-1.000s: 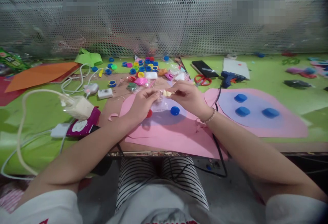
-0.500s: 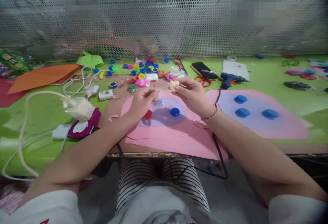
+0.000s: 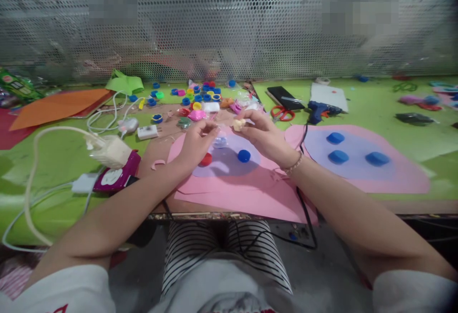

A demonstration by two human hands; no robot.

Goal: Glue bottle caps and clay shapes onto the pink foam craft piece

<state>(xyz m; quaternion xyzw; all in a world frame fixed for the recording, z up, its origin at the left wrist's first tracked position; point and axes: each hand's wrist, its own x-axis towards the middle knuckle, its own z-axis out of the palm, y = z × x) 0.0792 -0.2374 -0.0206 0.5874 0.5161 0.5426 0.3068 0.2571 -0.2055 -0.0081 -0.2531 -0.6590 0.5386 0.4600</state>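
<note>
My right hand (image 3: 266, 139) is closed in a pinch on a small cream lump (image 3: 238, 124), which looks like soft modelling clay. Opposite it, my left hand (image 3: 198, 143) is closed, thumb against fingers, on a crinkled clear plastic wrapper (image 3: 221, 139) that hangs from the fingertips. Below both hands lies a pink paper sheet (image 3: 232, 198) with a lilac paper oval (image 3: 223, 166) on it. A red cap (image 3: 205, 159) and a blue cap (image 3: 244, 156) sit on the oval; my left hand is just above the red one.
On the right, another pink sheet (image 3: 408, 179) bears three blue caps. Behind are a blue glue gun (image 3: 322, 111), red scissors (image 3: 283, 112), a black phone (image 3: 285, 98) and several loose bottle caps (image 3: 207, 96). A plugged power strip (image 3: 114, 177) with cables lies left.
The cream lump in my right hand has moved slightly left and down, nearer to my left hand. The wrapper at my left fingertips has shifted a little.
</note>
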